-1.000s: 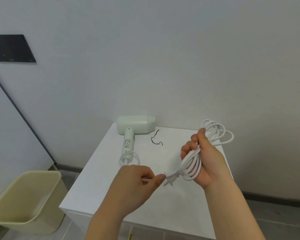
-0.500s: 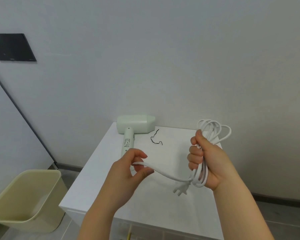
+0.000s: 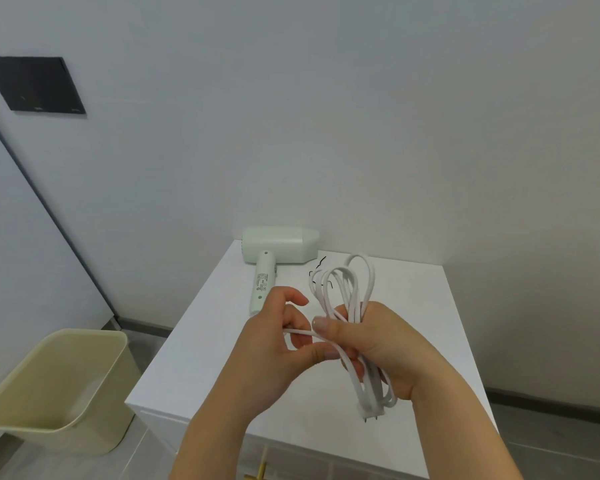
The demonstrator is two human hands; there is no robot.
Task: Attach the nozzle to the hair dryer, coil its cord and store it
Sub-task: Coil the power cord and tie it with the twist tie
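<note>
So, biggest thing first: a white cabinet top (image 3: 423, 306) stood against the wall, with a yellowish bin (image 3: 66, 439) on the floor off to its left. The hair dryer (image 3: 278, 245) lay on its side at the far left corner of that top. Its barrel ran left to right along the wall, the tapered nozzle (image 3: 310, 241) end faced right, and the handle pointed back toward the person. Looked to me like the nozzle was already on.

Both hands were up over the near part of the top. The right hand (image 3: 392, 351) had its fingers curled round the middle of the coiled cord (image 3: 355, 292), thumb clamped across the front. The bundle's long axis ran away from the person, loops fanned toward the wall, and the plug (image 3: 371, 412) dangled at the near end, prongs down. The left hand (image 3: 274, 358) pinched one loose strand between thumb and fingers, just left of the bundle.

My guess is that strand was meant to go round the bundle's waist. To do that well: squeeze firmly with the right hand so the loops don't splay, lay the turns snug and side by side, and leave slack toward the dryer so it doesn't get dragged. I couldn't see where the strand met the handle, because the left hand hid that. A little black tie (image 3: 317, 268) lay behind the loops, maybe handy for fastening.
</note>
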